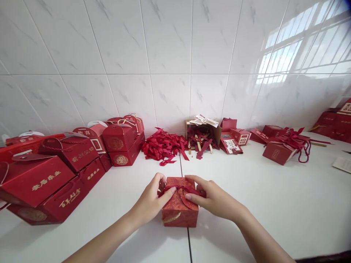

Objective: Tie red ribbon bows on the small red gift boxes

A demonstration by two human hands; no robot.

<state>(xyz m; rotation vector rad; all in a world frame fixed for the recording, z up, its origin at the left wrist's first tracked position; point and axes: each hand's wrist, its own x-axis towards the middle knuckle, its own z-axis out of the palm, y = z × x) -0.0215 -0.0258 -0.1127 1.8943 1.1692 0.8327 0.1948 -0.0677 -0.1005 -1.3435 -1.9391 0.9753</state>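
Note:
A small patterned red box stands on the white table in front of me, a gold feather-like mark on its front. A dark red ribbon lies across its top. At the box's left edge, my left hand is closed on the ribbon, its thumb on the lid and its other fingers curled. My right hand is closed round the ribbon's right part, with the index finger and thumb resting on the lid. The ribbon ends are hidden in my hands.
Stacked red boxes line the left side. Along the tiled wall lie a heap of red ribbons, an open carton and small red boxes. A box with cords sits at the right on the table.

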